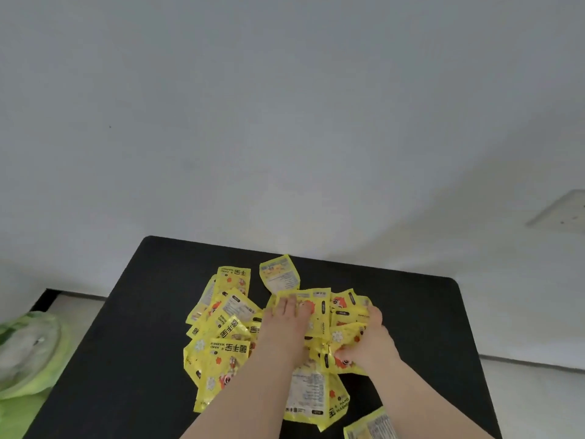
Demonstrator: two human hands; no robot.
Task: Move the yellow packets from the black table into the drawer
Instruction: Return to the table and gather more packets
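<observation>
Several yellow packets [221, 331] lie in a loose heap on the black table [142, 312]. One packet [280, 274] sits alone at the far edge of the heap, another [370, 426] at the near right. My left hand [285, 331] presses flat on the middle of the heap, fingers spread over a packet. My right hand [367, 340] curls around a bunch of packets [342, 337] on the heap's right side, thumb tucked under them. No drawer is in view.
A white wall rises behind the table. A green plastic bag [28, 353] lies on the floor at the left of the table. A pale wall plate [563, 213] shows at the right edge.
</observation>
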